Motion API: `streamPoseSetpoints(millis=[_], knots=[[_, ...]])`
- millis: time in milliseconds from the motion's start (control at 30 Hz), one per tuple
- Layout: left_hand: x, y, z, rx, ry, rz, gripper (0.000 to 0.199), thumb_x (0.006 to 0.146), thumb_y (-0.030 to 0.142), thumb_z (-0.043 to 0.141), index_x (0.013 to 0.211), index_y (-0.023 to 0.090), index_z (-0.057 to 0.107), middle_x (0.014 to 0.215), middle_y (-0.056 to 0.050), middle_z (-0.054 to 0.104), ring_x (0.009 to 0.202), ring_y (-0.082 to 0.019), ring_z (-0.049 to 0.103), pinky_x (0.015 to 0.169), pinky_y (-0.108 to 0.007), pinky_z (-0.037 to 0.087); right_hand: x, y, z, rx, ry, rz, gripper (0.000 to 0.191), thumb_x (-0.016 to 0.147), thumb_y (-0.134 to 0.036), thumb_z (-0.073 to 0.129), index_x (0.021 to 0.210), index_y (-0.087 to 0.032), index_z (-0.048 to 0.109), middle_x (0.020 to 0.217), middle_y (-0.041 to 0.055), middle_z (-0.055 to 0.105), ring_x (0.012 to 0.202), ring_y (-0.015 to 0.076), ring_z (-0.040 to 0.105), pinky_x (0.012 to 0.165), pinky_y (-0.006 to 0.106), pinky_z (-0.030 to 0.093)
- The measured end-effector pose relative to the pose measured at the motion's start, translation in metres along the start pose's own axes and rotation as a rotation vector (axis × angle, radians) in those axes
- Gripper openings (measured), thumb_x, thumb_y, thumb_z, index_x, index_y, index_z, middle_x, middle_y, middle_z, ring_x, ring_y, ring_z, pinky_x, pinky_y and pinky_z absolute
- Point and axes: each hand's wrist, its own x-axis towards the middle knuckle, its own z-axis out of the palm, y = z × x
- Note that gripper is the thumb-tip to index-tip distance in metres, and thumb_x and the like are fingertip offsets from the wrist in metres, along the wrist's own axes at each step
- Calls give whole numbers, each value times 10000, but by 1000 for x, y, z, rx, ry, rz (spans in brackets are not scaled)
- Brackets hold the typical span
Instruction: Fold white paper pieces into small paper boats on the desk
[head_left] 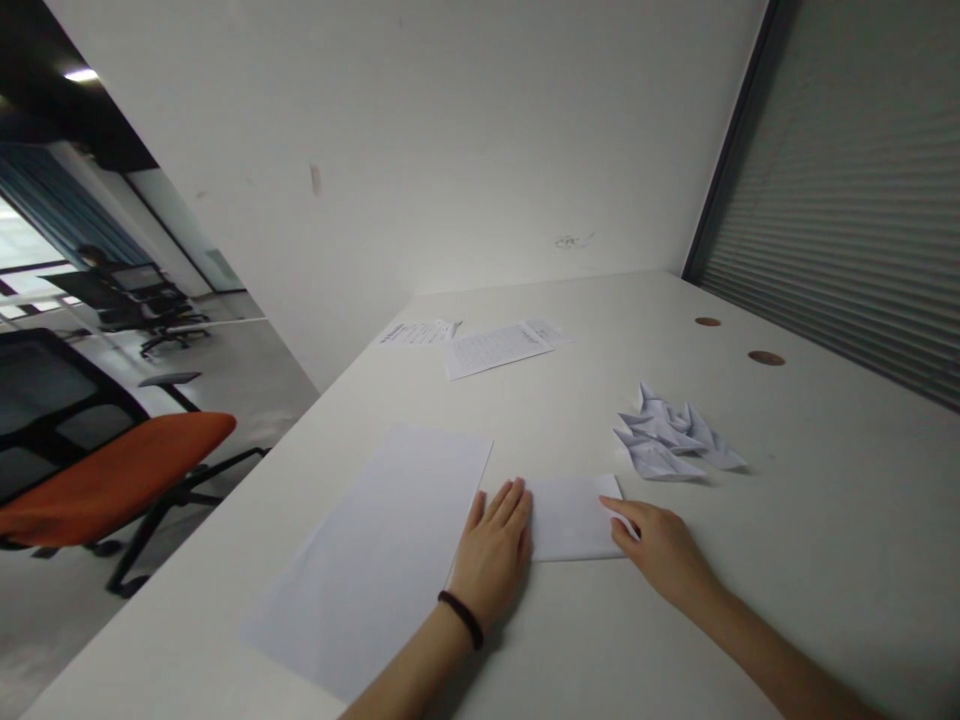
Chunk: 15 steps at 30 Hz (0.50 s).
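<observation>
A folded white sheet (pixel 571 518) lies flat on the white table between my hands. My left hand (pixel 496 545) rests palm down across its left edge, fingers stretched out, with a dark band round the wrist. At the sheet's right edge, my right hand (pixel 652 545) has its thumb and index finger on the paper, pinched around the edge; its other fingers are curled. Left of my left hand lies a larger stack of plain white paper (pixel 382 540). Several folded paper shapes with pointed tips (pixel 667 435) sit in a pile beyond my right hand.
Printed sheets (pixel 499 347) and a handwritten page (pixel 420 332) lie towards the back of the table (pixel 810 480). Two round holes are at the right. An orange-seated chair (pixel 127 465) stands left of the table. A person sits in the far left background.
</observation>
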Motion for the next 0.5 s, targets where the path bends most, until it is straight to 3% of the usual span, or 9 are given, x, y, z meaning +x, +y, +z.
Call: streamPoseSetpoints(millis=[200,367,500], knots=[[-2,1,-3,20,-35,17,445,844,180,362,1287,133,360,1375,-98,311,1269,-224,276,1025,-489,256,-2,5,7,25,36,-53,349,757,-164,408,1006,-132,651,790,86,683,668,172,613,651,273,479],[-2,1,-4,53,-78,8,455,867,230,346,1310,127,331,1393,-93,269,1284,-212,243,1041,-453,245,-4,7,9,-157,131,-186,302,758,-112,452,979,-147,655,718,73,601,728,196,564,698,323,476],[-3,7,-8,81,-99,17,521,872,340,356,1325,89,296,1398,-124,243,1291,-242,215,1039,-468,235,-8,-2,5,-349,199,-187,290,749,-113,500,996,-176,638,901,121,590,898,263,539,756,416,460]])
